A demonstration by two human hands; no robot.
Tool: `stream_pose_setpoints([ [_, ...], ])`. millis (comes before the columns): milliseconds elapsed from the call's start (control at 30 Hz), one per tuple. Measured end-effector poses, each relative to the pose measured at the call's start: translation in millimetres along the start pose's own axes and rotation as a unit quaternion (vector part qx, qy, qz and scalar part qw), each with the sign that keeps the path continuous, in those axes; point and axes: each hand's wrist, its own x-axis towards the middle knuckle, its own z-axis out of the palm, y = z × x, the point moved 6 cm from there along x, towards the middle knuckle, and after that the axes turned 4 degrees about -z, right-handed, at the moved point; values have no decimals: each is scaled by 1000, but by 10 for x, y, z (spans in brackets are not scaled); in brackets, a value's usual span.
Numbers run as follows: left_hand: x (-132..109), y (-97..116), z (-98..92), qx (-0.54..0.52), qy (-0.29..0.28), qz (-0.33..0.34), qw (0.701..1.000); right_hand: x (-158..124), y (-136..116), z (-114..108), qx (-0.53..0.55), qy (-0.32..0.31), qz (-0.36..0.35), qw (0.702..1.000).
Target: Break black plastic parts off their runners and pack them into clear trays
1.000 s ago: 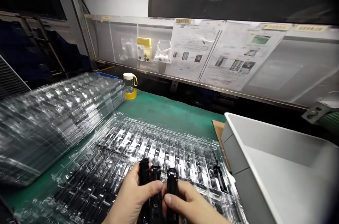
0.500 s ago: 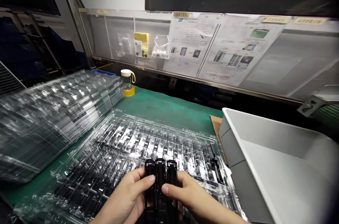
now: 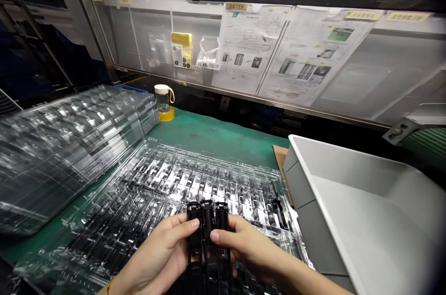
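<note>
Three long black plastic parts (image 3: 208, 225) stand side by side between my hands, low in the middle of the head view. My left hand (image 3: 170, 244) grips the group from the left, its thumb lying on the leftmost part. From the right, my right hand (image 3: 244, 244) closes round them with its thumb over the middle part. Below and behind them lies a clear plastic tray (image 3: 209, 158) with rows of moulded slots. Many slots towards the near left look dark, and one black part (image 3: 278, 213) rests at the tray's right end. The lower ends of the held parts are hard to make out.
A tall stack of clear trays (image 3: 80, 146) stands on the left of the green bench mat (image 3: 223, 132). At right is a large grey bin (image 3: 313, 220). A lidded bottle (image 3: 162, 97) and a yellow tape roll (image 3: 166, 114) stand at the back, below posted sheets (image 3: 254, 49).
The view has tilted and shifted slightly, so the surroundings sit a little higher and further left. Both hands keep hold of the same three black parts.
</note>
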Motion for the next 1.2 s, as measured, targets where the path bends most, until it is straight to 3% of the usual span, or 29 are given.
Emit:
stream_pose_setpoints([
  [567, 22, -12, 16, -111, -29, -48, 992, 10, 0, 17, 69, -19, 10, 997],
  [1200, 25, -10, 35, -114, -43, -46, 991, 9, -1, 16, 78, -31, -1, 996],
])
